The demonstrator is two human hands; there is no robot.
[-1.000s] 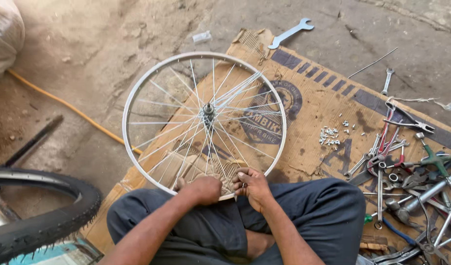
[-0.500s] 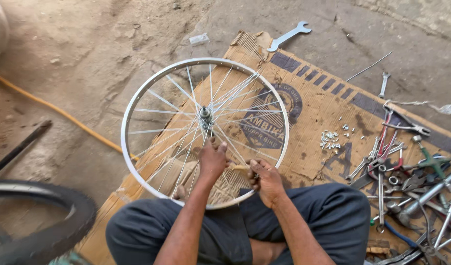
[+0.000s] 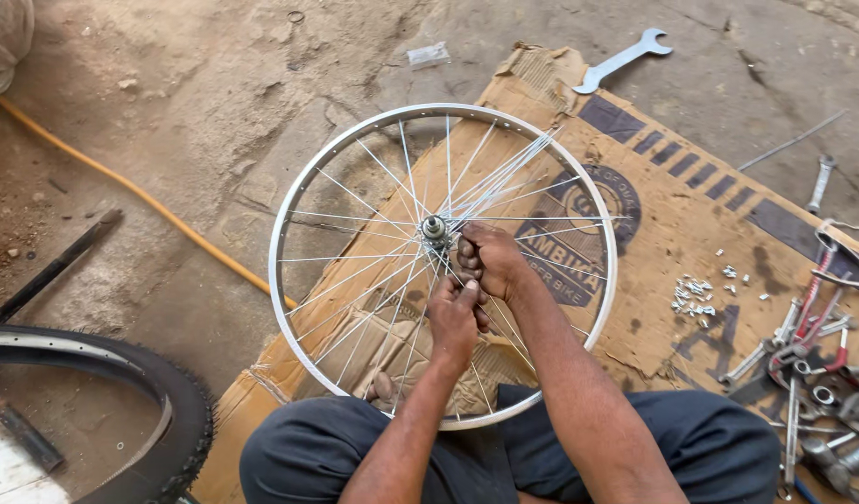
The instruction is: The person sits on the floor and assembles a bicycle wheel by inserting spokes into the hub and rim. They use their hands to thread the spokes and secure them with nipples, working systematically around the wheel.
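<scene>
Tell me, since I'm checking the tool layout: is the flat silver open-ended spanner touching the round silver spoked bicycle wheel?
Apart. The head view shows the spanner lying beyond the wheel, with bare cardboard between them.

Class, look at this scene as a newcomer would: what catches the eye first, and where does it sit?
The silver spoked bicycle wheel dominates the centre, lying over flattened brown cardboard. Both hands meet among the spokes beside the hub: the right hand by the hub, the left hand just below it. A heap of metal tools fills the right edge, and a black tyre curves in at lower left.
</scene>
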